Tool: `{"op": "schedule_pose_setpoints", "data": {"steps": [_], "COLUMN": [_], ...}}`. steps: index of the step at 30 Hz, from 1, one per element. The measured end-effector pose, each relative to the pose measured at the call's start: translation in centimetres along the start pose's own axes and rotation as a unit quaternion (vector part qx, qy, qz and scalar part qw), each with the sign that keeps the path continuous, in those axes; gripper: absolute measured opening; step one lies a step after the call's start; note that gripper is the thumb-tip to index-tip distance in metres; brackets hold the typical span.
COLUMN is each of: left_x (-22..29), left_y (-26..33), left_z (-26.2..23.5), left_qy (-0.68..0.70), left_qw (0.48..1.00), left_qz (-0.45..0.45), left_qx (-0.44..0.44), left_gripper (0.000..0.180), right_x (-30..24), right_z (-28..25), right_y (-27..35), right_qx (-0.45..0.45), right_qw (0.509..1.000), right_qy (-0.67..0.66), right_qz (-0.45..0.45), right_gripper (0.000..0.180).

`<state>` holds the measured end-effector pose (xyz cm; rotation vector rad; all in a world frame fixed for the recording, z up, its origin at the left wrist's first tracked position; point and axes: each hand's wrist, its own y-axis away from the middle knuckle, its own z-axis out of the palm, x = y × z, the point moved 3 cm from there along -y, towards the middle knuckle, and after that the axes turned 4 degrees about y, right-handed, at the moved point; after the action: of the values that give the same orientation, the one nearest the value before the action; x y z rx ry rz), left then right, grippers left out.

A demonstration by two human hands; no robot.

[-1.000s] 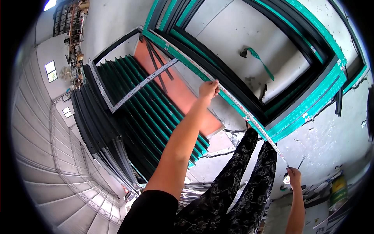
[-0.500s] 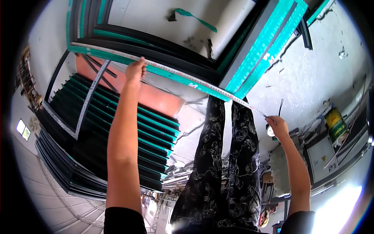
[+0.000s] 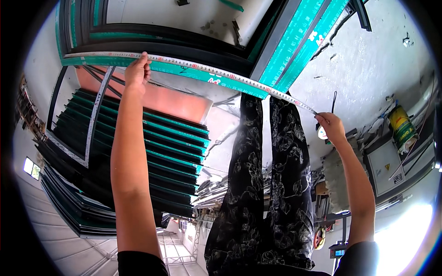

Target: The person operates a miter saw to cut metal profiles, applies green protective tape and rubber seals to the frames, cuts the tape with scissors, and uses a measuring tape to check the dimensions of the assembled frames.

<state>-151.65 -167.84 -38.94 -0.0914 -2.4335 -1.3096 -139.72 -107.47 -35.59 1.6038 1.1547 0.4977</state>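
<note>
A dark window or door frame, its faces partly covered in green protective film, spans the top of the view. Along its near edge lies the white blade of a tape measure, stretched from the frame's left corner past its right corner. My left hand is closed at that edge, thumb on the blade, fingers curled beneath. Beyond the right corner, my right hand grips the tape near its round case; the fingers partly hide the case. A dark wrist strap shows beside that hand.
Several dark profiles with green film are stacked at the left, by a reddish board. A white angled frame leans there. Right lie a yellow-green sack and a grey cabinet. The pale floor is cracked.
The whole view has shifted, so the frame appears farther left and higher. Both hands keep their hold on the tape; the right one appears slightly farther from the frame's corner.
</note>
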Motion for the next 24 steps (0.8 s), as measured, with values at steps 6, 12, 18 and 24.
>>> {"op": "schedule_pose_setpoints", "data": {"steps": [6,12,18,24], "left_x": [-0.04,0.14,0.11,0.19], "left_y": [-0.22,-0.08,0.09,0.00], "left_z": [-0.12,0.08,0.07,-0.03], "left_qy": [0.011,0.007,0.007,0.009], "left_qw": [1.000,1.000,1.000,1.000], "left_qz": [0.007,0.008,0.004,0.001], "left_qx": [-0.002,0.000,-0.002,-0.001], "left_gripper": [0.030,0.029,0.029,0.029], "right_x": [0.00,0.16,0.11,-0.08], "right_z": [-0.03,0.07,0.04,-0.18], "right_y": [-0.26,-0.32,-0.46,-0.33], "right_qx": [-0.004,-0.004,-0.007,-0.012], "right_qw": [1.000,1.000,1.000,1.000], "right_qy": [-0.011,-0.021,-0.011,-0.016], "right_qz": [0.006,0.005,-0.007,0.008], "right_gripper": [0.031,0.032,0.031,0.032]}}
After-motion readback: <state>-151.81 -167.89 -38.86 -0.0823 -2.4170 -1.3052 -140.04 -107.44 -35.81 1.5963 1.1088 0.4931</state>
